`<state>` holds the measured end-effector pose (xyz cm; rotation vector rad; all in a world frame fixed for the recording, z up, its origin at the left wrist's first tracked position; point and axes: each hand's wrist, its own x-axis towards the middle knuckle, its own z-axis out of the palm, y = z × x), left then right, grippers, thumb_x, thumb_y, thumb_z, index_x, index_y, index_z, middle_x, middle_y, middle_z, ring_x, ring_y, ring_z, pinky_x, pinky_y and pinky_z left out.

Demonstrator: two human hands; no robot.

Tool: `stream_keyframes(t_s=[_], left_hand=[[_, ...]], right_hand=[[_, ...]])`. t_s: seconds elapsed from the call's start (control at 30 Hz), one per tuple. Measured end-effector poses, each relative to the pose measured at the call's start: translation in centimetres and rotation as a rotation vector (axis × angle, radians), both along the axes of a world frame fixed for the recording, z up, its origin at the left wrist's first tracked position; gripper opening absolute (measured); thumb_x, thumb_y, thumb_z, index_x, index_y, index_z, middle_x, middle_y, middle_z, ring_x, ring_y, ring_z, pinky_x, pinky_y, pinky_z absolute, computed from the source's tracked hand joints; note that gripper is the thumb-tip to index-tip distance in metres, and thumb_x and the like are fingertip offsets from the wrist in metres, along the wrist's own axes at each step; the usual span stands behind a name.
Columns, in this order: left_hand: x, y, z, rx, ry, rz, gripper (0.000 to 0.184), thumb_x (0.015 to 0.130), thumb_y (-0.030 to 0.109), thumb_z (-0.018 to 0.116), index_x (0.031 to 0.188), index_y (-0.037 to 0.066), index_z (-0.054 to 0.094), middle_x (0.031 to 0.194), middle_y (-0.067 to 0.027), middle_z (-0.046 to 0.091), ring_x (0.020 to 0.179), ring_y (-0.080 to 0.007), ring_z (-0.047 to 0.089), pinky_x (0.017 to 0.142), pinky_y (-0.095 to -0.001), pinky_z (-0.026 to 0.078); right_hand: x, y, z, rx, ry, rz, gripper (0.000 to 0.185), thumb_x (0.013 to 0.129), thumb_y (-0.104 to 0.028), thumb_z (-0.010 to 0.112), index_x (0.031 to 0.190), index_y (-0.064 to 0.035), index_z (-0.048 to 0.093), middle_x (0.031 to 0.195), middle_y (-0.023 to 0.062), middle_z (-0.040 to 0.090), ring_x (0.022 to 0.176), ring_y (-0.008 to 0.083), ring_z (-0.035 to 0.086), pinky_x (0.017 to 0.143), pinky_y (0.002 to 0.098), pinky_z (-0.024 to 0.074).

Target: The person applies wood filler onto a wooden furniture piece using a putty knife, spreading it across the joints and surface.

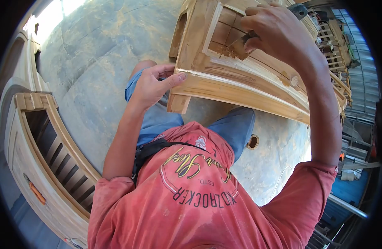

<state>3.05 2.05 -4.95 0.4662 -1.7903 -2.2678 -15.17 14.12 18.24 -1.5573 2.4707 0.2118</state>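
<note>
A wooden furniture piece [240, 91] with a framed panel lies in front of me, a pale strip running along its near edge. At its left corner is my left hand [151, 86], its thumb on top of the edge and its fingers against the side, gripping the corner. Over the recessed panel, my right hand [276, 35] is closed round a scraper [237, 49]. Brown material clings to the blade, which is low against the panel's frame. The dark handle end sticks out beyond the hand.
Another wooden piece with slats [60, 159] stands at the left, an orange-handled tool [35, 193] on its side. A small round container [253, 142] sits on the concrete floor [95, 54] by my knee. Stacked wooden parts [334, 45] are at the right.
</note>
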Motion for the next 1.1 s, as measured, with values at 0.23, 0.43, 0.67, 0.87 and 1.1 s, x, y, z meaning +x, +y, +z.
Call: stream_keyframes(t_s=[0.23, 0.43, 0.67, 0.87, 1.1], left_hand=[[0.0, 0.2, 0.1, 0.025, 0.009, 0.032, 0.038, 0.082, 0.013, 0.073, 0.111, -0.01, 0.063, 0.096, -0.0123, 0.068, 0.083, -0.0128, 0.06, 0.075, -0.0207, 0.049], [0.0, 0.4, 0.2, 0.113, 0.015, 0.025, 0.035, 0.083, 0.008, 0.071, 0.111, -0.011, 0.062, 0.096, -0.0119, 0.068, 0.083, -0.0121, 0.06, 0.075, -0.0199, 0.047], [-0.1, 0.0, -0.4, 0.069, -0.045, -0.007, 0.032, 0.083, 0.007, 0.07, 0.11, -0.009, 0.063, 0.097, -0.0116, 0.068, 0.085, -0.0128, 0.059, 0.077, -0.0214, 0.047], [0.2, -0.2, -0.2, -0.011, -0.081, -0.036, 0.034, 0.083, 0.01, 0.07, 0.111, -0.008, 0.063, 0.098, -0.0114, 0.067, 0.087, -0.0141, 0.058, 0.08, -0.0233, 0.046], [0.0, -0.1, 0.0, -0.041, -0.054, -0.032, 0.036, 0.084, 0.013, 0.069, 0.113, -0.007, 0.062, 0.1, -0.0114, 0.067, 0.089, -0.0153, 0.058, 0.083, -0.0246, 0.045]], right_hand=[[-2.3, -0.1, -2.5, 0.07, 0.215, 0.339, 0.017, 0.085, -0.005, 0.053, 0.077, -0.0014, 0.067, 0.084, 0.0088, 0.068, 0.069, 0.0207, 0.058, 0.067, 0.0319, 0.049], [-0.9, 5.9, -2.6, -0.398, 0.508, 0.097, 0.024, 0.081, -0.025, 0.07, 0.097, -0.0093, 0.061, 0.073, 0.0024, 0.059, 0.058, 0.019, 0.051, 0.058, 0.0333, 0.0402], [7.4, 13.1, -12.4, -0.999, -0.195, -0.737, 0.031, 0.085, -0.009, 0.067, 0.115, -0.0037, 0.06, 0.088, 0.0082, 0.058, 0.066, 0.017, 0.05, 0.06, 0.0312, 0.0427], [13.1, 11.3, -14.0, -1.077, -0.795, -0.905, 0.033, 0.089, -0.006, 0.06, 0.122, -0.0043, 0.056, 0.093, 0.0129, 0.059, 0.066, 0.0176, 0.053, 0.058, 0.0226, 0.0435], [17.9, 10.5, -16.1, -1.725, -1.692, -1.329, 0.04, 0.101, -0.017, 0.043, 0.139, -0.0077, 0.036, 0.088, 0.0196, 0.063, 0.057, 0.0221, 0.059, 0.05, 0.0273, 0.0493]])
